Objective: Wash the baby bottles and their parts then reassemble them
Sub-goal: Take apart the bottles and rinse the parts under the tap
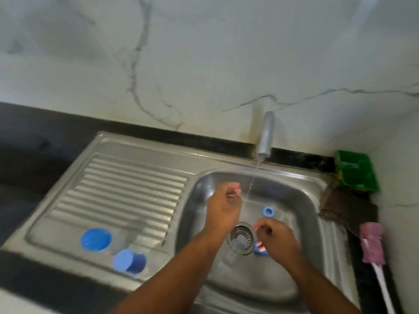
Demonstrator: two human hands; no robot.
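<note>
Left hand (223, 205) curled beside the stream (251, 188), contents too blurred to tell; right hand (275, 239) grips a blue part (258, 250). We should turn each piece fully under it.

Dim, soft even light, whole frame motion-blurred, wide-angle bending at edges, faint glare on steel sink (140, 177)
</note>
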